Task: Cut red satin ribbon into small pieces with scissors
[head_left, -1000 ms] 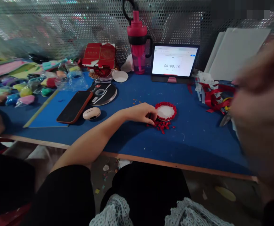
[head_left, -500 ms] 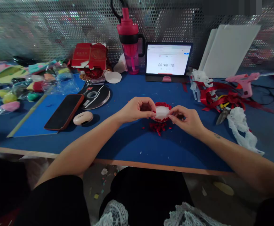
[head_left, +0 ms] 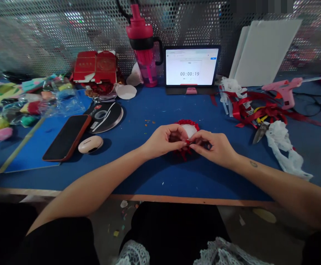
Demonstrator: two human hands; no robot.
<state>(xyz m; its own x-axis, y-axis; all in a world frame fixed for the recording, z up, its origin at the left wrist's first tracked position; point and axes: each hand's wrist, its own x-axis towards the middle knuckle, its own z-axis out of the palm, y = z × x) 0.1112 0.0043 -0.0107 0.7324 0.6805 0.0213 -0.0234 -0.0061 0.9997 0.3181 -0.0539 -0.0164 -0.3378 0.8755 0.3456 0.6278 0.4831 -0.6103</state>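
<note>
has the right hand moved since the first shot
Yes, leftward: the right hand now sits below the tablet, at the red rosette, not far to the tablet's right.

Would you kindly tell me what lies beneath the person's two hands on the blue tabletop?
Beneath the left hand and right hand is a round white disc edged with red ruffles, with red scraps below it. The hands hide most of it and its lower edge.

light: I'm working in dim, flat room light | glare: tablet screen (head_left: pixel 190 66) glowing, perforated metal screen (head_left: pixel 52 33) glinting | shadows: soft, pooling under my left hand (head_left: pixel 162 141) | edges: stretching, blurring
</note>
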